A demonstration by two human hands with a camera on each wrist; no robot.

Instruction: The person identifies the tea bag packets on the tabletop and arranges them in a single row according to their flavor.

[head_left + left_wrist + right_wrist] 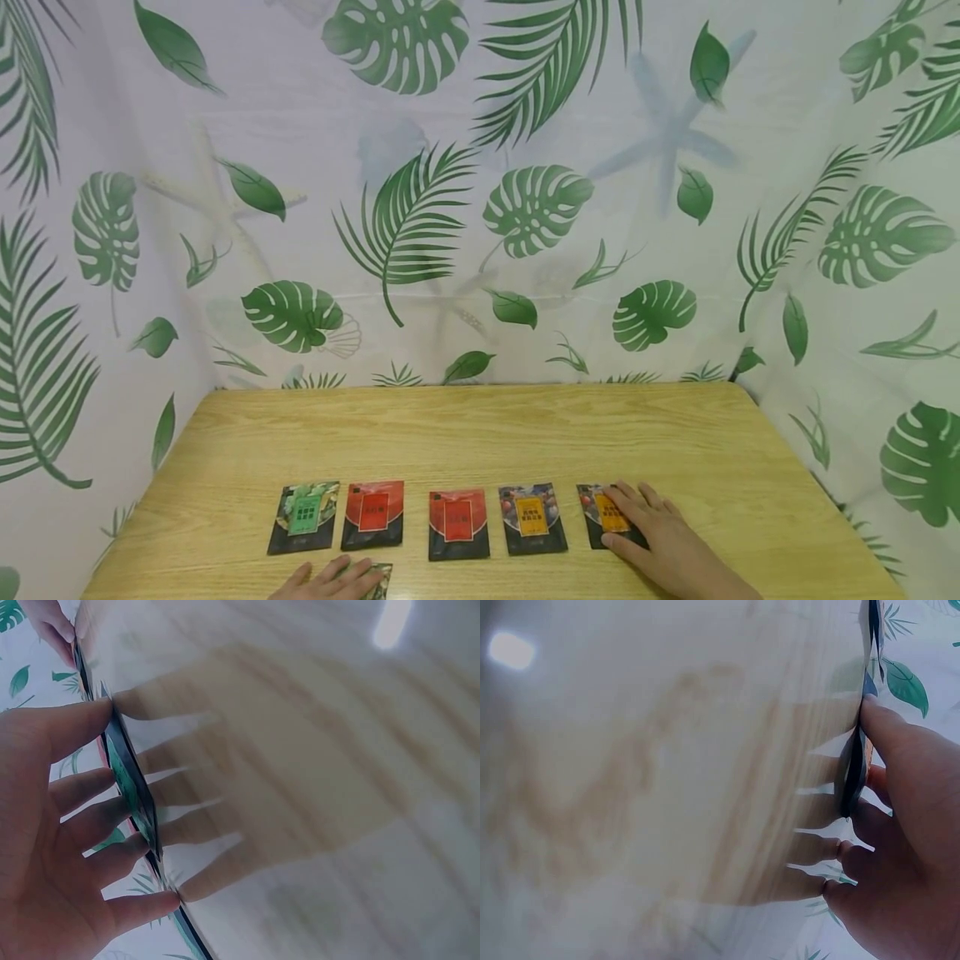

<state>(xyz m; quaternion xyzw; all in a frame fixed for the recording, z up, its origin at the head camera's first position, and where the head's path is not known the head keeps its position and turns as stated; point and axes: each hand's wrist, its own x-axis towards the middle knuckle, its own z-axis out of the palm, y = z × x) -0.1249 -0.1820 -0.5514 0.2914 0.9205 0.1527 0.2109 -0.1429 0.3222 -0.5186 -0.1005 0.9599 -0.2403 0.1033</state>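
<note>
My left hand point(327, 582) is at the near edge of the head view, spread fingers resting over a packet. Only a corner of this packet point(383, 577) shows past the fingertips; in the left wrist view it has a green label point(129, 784). On the right, my right hand point(654, 527) lies with fingers spread across a dark packet with an orange label point(613, 515), covering its right part. The thumb reaches the packet's lower right corner. In the right wrist view, the packet point(850, 776) is seen edge-on under thumb and fingers, against the tabletop.
Between the hands lie a second orange-labelled packet point(533, 518) and a red and black packet point(458, 525). Farther left are another red and black packet point(372, 515) and a green-labelled packet point(303, 518). The wooden table point(480, 433) meets leaf-patterned cloth point(442, 358) at the back and sides.
</note>
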